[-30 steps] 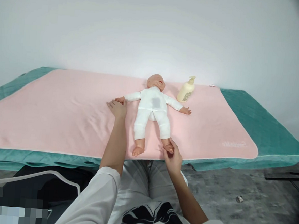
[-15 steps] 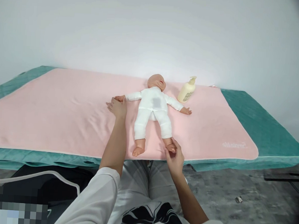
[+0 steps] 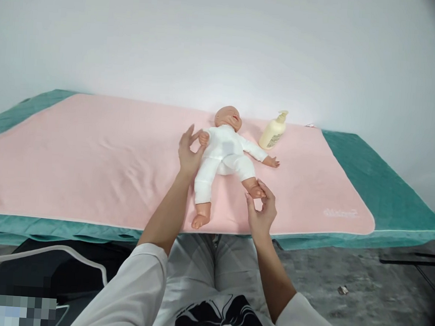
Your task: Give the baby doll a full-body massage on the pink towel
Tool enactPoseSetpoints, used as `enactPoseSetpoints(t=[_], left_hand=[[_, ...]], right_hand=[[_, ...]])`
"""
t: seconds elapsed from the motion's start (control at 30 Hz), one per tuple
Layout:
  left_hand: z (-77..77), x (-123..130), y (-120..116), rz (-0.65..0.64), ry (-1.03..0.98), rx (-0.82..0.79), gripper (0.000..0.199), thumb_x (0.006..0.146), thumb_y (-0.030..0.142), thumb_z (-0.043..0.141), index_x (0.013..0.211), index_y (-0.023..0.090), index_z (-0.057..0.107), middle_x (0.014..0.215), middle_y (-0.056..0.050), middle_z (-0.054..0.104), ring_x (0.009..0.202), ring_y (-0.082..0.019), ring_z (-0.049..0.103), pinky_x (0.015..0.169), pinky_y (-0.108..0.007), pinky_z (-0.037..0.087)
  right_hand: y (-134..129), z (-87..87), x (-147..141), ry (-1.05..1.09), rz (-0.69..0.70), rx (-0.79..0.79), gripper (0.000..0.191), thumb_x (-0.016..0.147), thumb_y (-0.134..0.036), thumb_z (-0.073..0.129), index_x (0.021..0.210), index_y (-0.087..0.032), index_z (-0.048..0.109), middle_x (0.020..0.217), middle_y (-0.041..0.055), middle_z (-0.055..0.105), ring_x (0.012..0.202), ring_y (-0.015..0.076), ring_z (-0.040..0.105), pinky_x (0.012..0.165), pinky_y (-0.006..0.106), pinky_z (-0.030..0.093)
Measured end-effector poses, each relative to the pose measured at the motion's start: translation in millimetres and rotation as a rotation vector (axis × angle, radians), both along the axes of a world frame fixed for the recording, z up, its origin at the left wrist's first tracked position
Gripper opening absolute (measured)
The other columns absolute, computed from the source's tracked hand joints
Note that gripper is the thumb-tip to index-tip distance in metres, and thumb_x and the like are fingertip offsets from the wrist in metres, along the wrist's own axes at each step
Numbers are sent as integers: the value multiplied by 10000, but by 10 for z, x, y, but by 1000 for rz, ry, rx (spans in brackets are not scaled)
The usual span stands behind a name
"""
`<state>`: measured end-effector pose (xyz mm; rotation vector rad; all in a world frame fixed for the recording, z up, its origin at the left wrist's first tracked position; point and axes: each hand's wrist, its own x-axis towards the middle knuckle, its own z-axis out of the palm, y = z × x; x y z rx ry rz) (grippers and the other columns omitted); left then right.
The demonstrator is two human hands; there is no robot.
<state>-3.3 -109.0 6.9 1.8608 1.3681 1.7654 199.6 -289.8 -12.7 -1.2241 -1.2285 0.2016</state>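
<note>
A baby doll (image 3: 222, 146) with a soft white body lies on its back on the pink mat (image 3: 127, 176), its head toward the wall. My left hand (image 3: 190, 152) pinches the doll's hand on the left side, which is lifted and folded in beside its chest. At the lower right, my right hand (image 3: 263, 213) grips the doll's foot between thumb and fingers, and that leg is bent and raised a little. The doll's other arm stretches out to the right, and its other leg lies straight toward me.
A cream pump bottle (image 3: 273, 132) stands on the mat right of the doll's head. Under the mat is a green padded cover (image 3: 380, 179). Behind rises a pale wall (image 3: 226, 44). A white tube-like bar (image 3: 47, 253) crosses a dark item at the lower left.
My left hand has brought the doll's arm up and inward from its outstretched position. My right hand has raised the held foot, bending that leg slightly upward and to the right.
</note>
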Motion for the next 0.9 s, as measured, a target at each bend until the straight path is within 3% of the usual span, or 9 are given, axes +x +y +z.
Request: enactPoseSetpoints(t=[0.1,0.27,0.5,0.7,0.9], left_hand=[[-1,51,5,-104,103,-7,651,836,402,706,1413,262,437,1284,-78,678,1362,-222,507,1224,-442,281],[40,31,14,-170,236,10,430,831,335,703,1238,244,598,1302,-64,670,1384,-223,480,1232,-443,250],[77,19,15,-291,364,-38,350,845,243,630,1194,255,659,1318,-52,662,1439,-214,400,1219,-491,229],[99,20,6,-314,396,-90,398,843,202,611,1233,269,653,1402,-39,595,1471,-204,339,1216,-488,233],[52,19,29,-305,334,-46,377,835,182,625,1202,262,659,1368,-50,625,1459,-204,363,1211,-484,257]], right_hand=[[140,63,-24,-31,5,21,451,867,-278,683,1298,-234,555,1304,109,635,1238,236,615,1055,438,528],[391,161,-39,-71,-13,57,431,870,-325,673,1275,-224,566,1263,107,653,1210,241,625,1026,440,543],[665,214,-55,-58,40,49,446,875,-375,652,1279,-218,550,1281,109,639,1202,242,623,1044,455,524],[731,193,-103,-44,48,45,453,875,-377,651,1283,-211,546,1294,117,624,1222,248,607,1044,446,517],[656,190,-107,-70,28,49,431,874,-351,654,1269,-211,552,1258,105,644,1215,233,612,1031,420,527]])
